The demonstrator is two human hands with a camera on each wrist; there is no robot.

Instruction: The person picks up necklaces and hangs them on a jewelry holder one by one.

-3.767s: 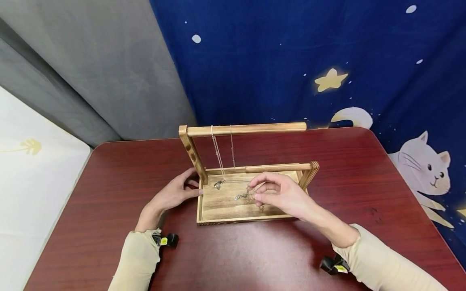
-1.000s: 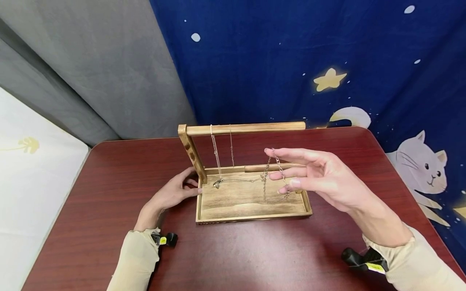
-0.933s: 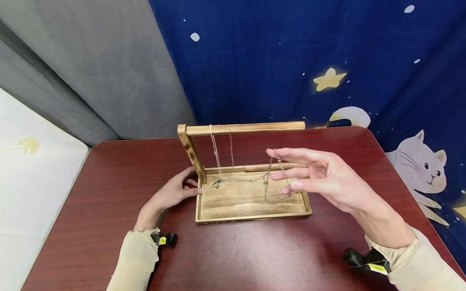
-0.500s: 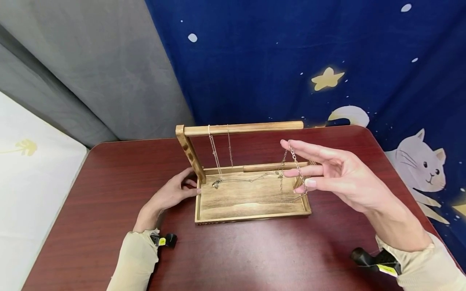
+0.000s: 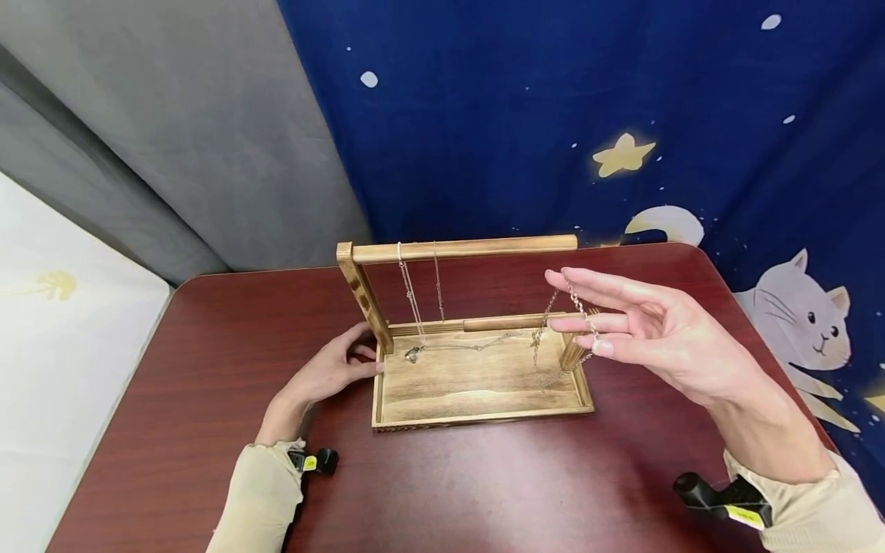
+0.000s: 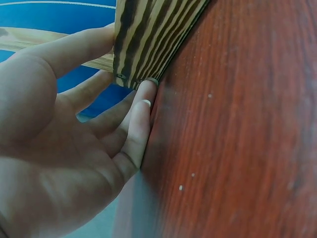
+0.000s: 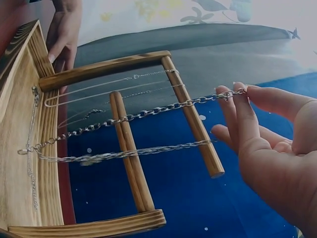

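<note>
My right hand (image 5: pixel 664 330) is raised at the right end of a wooden jewelry stand (image 5: pixel 484 419). Its thumb and a finger pinch a silver chain necklace (image 7: pixel 143 114), which hangs in a long loop from the spread fingers. A thinner chain (image 5: pixel 477 348) lies along the tray floor and runs to the held necklace. Two necklaces, one paler (image 5: pixel 409 293) and one darker (image 5: pixel 439 289), hang over the upper bar near its left end. A small pendant (image 5: pixel 412 354) sits below them. My left hand (image 5: pixel 328 374) grips the tray's left back corner, thumb on the side wall.
The upper bar (image 5: pixel 498 247) stands on a left post with its right end free. A lower bar (image 5: pixel 518 321) extends from the right post (image 5: pixel 572 353). Reddish-brown table (image 5: pixel 484 491) surrounds the stand. Blue and grey curtains (image 5: pixel 449 138) hang behind.
The necklace was bunched in my right hand low over the tray; now it hangs as a loop. That hand has risen and moved right. My left hand stays at the corner.
</note>
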